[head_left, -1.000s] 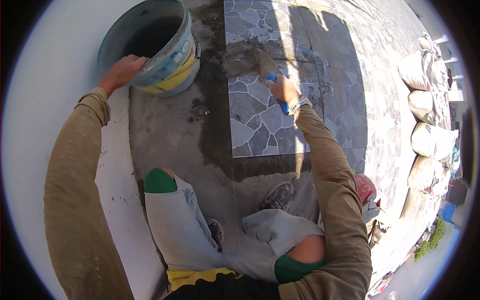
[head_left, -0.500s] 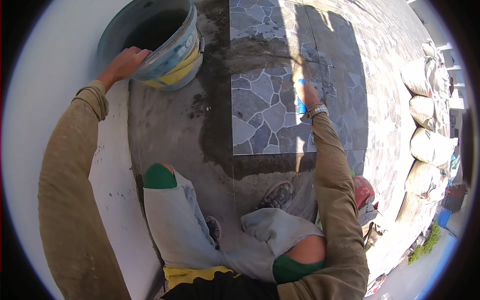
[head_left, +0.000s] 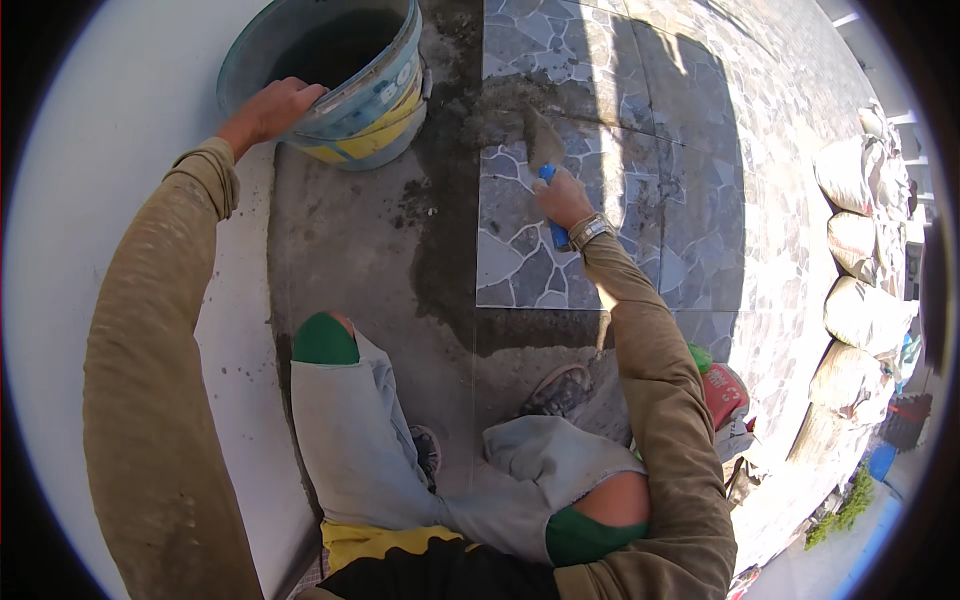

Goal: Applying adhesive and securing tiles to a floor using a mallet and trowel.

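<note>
Nearest the camera, the person's bent knees (head_left: pixel 330 345) in green pads and a grey shoe (head_left: pixel 557 390) rest on bare grey screed, just short of the stone-pattern tile (head_left: pixel 530 255). From here a slip looks like the main risk: if the shoe creeps toward twelve o'clock it could press on the tile's near edge and shift or tilt it, assuming the bed beneath has not yet set.

Further out, at about one o'clock, the right hand (head_left: pixel 565 200) is clenched around the blue handle of a trowel (head_left: pixel 545 150), whose blade lies on the tile with a smear of grey mortar (head_left: pixel 510 110) around its tip. Too steep an angle could scratch the tile face, and mortar left there could dry into the joints.

Farthest, at eleven o'clock, the left hand (head_left: pixel 272 108) curls over the rim of the bucket (head_left: pixel 375 95), fingers hooked on the edge, gripping it. The bucket sits on the screed just beside the tile's far left corner; a hard pull on the rim could tip it and spill its dark contents across the tiles.
</note>
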Demonstrator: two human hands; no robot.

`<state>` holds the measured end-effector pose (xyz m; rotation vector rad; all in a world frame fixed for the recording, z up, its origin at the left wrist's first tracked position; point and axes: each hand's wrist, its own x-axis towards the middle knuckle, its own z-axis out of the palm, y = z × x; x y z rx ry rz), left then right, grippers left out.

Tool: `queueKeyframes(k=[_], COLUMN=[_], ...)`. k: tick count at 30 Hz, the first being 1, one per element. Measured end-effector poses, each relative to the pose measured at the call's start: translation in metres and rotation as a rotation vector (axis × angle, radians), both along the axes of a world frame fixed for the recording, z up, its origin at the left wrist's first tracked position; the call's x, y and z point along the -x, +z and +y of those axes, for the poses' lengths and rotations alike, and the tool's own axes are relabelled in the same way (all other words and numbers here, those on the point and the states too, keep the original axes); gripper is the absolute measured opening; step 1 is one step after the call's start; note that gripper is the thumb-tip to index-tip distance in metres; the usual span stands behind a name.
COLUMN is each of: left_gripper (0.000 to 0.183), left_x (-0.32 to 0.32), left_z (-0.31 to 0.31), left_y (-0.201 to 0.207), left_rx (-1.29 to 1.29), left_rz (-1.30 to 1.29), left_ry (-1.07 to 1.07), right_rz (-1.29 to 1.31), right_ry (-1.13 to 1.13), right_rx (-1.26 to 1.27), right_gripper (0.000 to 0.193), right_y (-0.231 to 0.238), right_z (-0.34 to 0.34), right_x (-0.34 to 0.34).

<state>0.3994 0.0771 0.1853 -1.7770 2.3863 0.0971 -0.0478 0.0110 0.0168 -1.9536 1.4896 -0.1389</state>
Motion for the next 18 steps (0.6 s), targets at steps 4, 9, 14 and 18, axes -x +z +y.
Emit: queueKeyframes(k=[4, 9, 14, 18], left_gripper=[0.026, 0.028, 0.029, 0.031], left_x=[-0.008, 0.014, -0.004, -0.008], left_z=[0.003, -0.027, 0.006, 0.002], left_y=[-0.009, 0.0, -0.004, -0.003], left_rx=[0.04, 0.018, -0.039, -0.087], left_rz=[0.009, 0.046, 0.013, 0.016], left_ry=[0.023, -0.028, 0.107, 0.156], right_rz=[-0.036, -0.329, -0.644, -0.718], right_ry=[0.166, -0.302, -0.953, -1.094], right_rx=[-0.067, 0.296, -0.21, -0.245], right_gripper=[0.042, 0.032, 0.023, 0.022], right_y=[0.009, -0.082, -0.008, -0.029], right_z=[0.014, -0.002, 0.065, 0.129], right_x=[-0.004, 0.138, 0.188, 0.186])
